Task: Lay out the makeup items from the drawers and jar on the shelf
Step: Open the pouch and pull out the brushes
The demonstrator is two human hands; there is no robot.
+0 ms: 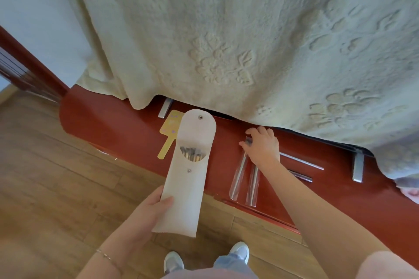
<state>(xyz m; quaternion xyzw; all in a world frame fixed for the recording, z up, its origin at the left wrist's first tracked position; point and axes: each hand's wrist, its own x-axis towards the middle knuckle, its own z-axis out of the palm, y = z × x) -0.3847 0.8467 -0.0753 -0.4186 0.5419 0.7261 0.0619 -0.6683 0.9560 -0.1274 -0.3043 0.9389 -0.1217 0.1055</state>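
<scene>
My left hand (151,210) grips the lower end of a white snap pouch (188,179), held upright over the red shelf (113,129) with its flap open; several metal-handled brushes (192,155) show in its mouth. My right hand (261,145) rests on the shelf and pinches the top of a clear-sleeved brush (239,172). A second clear-sleeved brush (253,186) lies beside it. Two more slim brushes (301,161) (300,175) lie right of my wrist. A yellow hand mirror (169,133) lies partly behind the pouch.
A cream embossed cloth (226,41) hangs over the furniture above the shelf, hiding its back. Metal handles (165,107) (358,167) stick out at the shelf's back left and right. Wood floor (56,176) lies below, with my shoes (239,251) near the bottom edge.
</scene>
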